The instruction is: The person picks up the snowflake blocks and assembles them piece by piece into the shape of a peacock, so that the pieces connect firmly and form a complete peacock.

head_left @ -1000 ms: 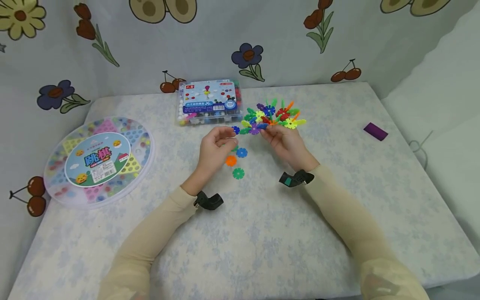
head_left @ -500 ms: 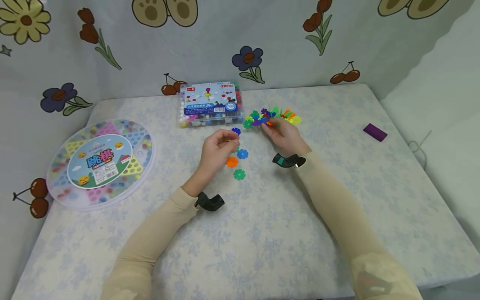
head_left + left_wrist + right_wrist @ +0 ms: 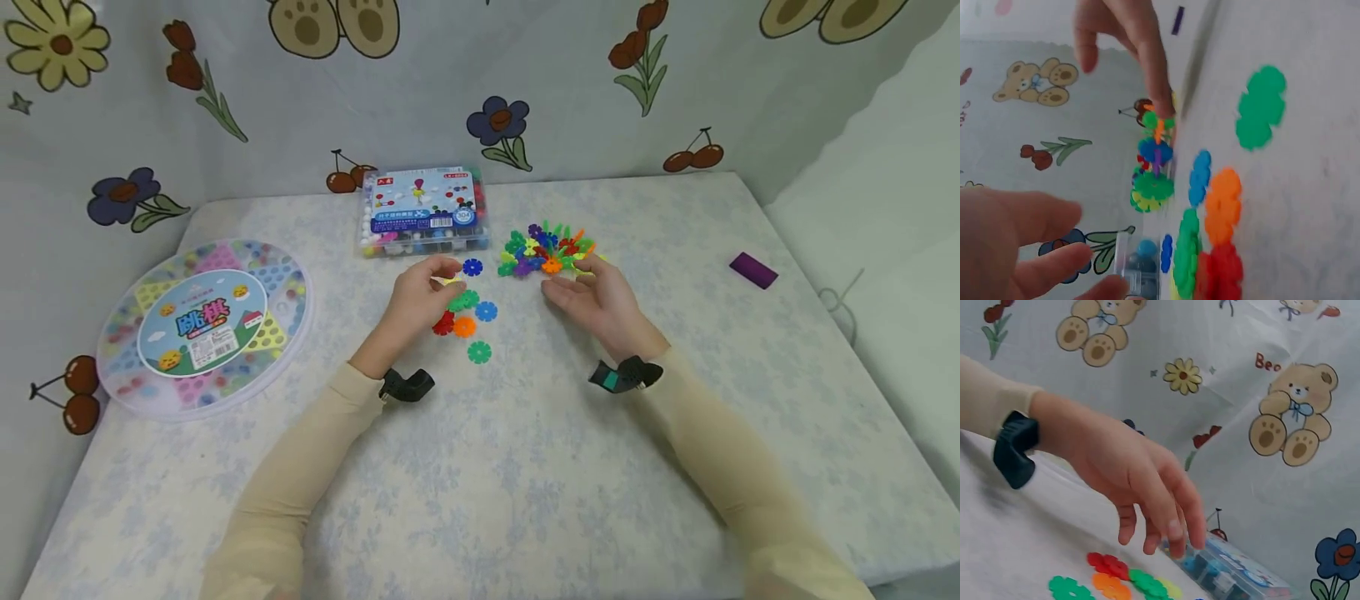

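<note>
A cluster of interlocked flower-shaped plastic discs (image 3: 551,250) in many colours rests on the table below the box. My right hand (image 3: 600,304) is at its lower right, fingers relaxed, with nothing visible in its grasp. Whether a fingertip touches the cluster, I cannot tell. My left hand (image 3: 416,307), loosely bent and holding nothing, hovers beside several loose discs; the right wrist view shows its fingers (image 3: 1175,528) hanging down. Among those discs are a green disc (image 3: 479,352), an orange disc (image 3: 465,327), a light blue disc (image 3: 486,312), a dark blue disc (image 3: 472,267) and red discs (image 3: 442,325).
A clear plastic box (image 3: 423,212) of coloured parts with a printed label stands at the back. The round Chinese checkers set (image 3: 202,325) lies to the left. Far right is a small purple piece (image 3: 753,271). A patterned cloth hangs behind the table.
My right hand has set down the cluster, let it go and drawn back to the right. My left hand has shifted slightly left, uncovering red discs and more of the green ones.
</note>
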Tool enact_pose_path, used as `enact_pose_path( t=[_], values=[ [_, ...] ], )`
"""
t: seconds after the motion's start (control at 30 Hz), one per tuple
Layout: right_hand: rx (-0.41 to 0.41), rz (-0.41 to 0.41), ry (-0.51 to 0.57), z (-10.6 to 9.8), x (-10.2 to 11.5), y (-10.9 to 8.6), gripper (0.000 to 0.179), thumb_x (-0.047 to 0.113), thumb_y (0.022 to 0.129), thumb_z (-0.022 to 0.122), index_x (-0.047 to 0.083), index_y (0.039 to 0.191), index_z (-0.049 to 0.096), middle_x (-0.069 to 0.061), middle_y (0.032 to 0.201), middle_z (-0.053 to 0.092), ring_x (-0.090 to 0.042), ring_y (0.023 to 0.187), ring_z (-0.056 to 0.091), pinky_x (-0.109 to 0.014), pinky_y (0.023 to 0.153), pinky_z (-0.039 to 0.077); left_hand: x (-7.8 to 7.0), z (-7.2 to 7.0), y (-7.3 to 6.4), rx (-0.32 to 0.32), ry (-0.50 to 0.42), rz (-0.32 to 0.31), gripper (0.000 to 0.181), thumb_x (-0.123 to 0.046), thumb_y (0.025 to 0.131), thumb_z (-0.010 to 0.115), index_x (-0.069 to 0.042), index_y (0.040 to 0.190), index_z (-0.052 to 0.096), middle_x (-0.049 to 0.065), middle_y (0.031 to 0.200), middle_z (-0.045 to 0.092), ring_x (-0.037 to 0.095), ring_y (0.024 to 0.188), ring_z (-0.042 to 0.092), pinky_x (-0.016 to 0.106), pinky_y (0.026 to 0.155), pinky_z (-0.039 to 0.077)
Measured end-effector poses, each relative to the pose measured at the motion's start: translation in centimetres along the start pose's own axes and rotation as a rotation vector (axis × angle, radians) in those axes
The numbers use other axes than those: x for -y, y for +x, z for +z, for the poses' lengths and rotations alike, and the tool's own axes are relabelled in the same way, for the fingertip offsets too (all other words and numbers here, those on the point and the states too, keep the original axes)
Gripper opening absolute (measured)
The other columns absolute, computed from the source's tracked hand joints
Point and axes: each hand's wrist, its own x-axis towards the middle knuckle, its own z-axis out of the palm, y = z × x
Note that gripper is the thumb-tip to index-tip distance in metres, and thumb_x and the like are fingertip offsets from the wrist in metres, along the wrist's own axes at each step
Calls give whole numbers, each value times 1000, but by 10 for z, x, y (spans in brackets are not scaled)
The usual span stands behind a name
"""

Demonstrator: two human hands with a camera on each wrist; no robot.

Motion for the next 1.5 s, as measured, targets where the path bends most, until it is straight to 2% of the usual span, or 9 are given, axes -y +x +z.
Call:
enact_pose_path(
  t=[0.1, 0.2, 0.33, 0.47, 0.73, 0.9, 1.07, 1.2, 1.5],
  values=[
    [68, -17, -352, -2, -10, -8, 69, 17, 110, 37, 22, 165, -5, -11, 172, 12, -28, 158, 23, -36, 128, 26, 6, -3, 6, 133, 300, 2, 45, -28, 98, 67, -8, 137, 61, 16, 129, 64, 32, 109, 59, 46, 95, 54],
    [145, -99, -977, 2, -22, 0, 55, 18, 108, 45, 10, 160, 28, -20, 157, 44, -31, 136, 54, -35, 110, 51, 13, -3, 10, 197, 455, 31, 45, -28, 95, 70, -4, 133, 65, 18, 122, 67, 32, 108, 60, 46, 96, 53],
    [215, -235, -1822, 18, -41, 24, 40, 23, 98, 65, 6, 134, 62, -14, 106, 71, -22, 82, 66, -26, 69, 54, 19, -3, 14, 180, 481, 53, 36, -23, 94, 69, -2, 124, 71, 18, 112, 69, 31, 99, 62, 43, 89, 55],
    [228, -271, -2245, 36, -56, 41, 34, 27, 91, 76, 5, 115, 67, -6, 84, 63, -19, 73, 55, -26, 63, 44, 17, -5, 17, 176, 415, 42, 30, -20, 94, 69, -4, 119, 74, 16, 107, 72, 29, 93, 63, 40, 83, 55],
    [96, -48, -2314, 53, -52, 56, 31, 30, 85, 83, 8, 84, 61, -2, 76, 50, -17, 67, 50, -26, 59, 39, 9, -20, 21, 213, 296, -54, 26, -24, 96, 67, -7, 113, 78, 10, 108, 75, 24, 92, 61, 35, 81, 53],
    [303, -64, -2102, 44, -35, 57, 31, 26, 92, 76, 10, 75, 55, 1, 62, 42, -15, 54, 43, -28, 55, 38, 3, -28, 17, 142, 113, -81, 26, -26, 101, 62, -7, 113, 74, 12, 104, 74, 28, 89, 66, 32, 75, 54],
    [480, -327, -1765, 53, -21, 32, 15, 13, 100, 64, 0, 93, 63, -5, 67, 60, -21, 60, 63, -29, 62, 59, -7, -35, 3, 86, -253, -92, 26, -22, 103, 59, 0, 112, 69, 6, 84, 76, 20, 73, 73, 26, 64, 60],
    [548, -593, -1730, 62, -25, 12, 14, 8, 99, 65, -5, 100, 70, -14, 77, 69, -28, 70, 73, -28, 69, 63, -15, -37, -7, 94, -455, -62, 28, -16, 103, 58, 9, 114, 65, -3, 73, 73, 11, 62, 70, 23, 61, 61],
    [586, -962, -1783, 64, -40, -3, 8, 6, 94, 70, 1, 90, 75, -10, 73, 72, -18, 64, 68, -23, 55, 50, -27, -36, -16, 69, -545, 0, 22, -10, 102, 59, 11, 105, 65, -4, 68, 72, 10, 56, 69, 24, 59, 61]
  ],
)
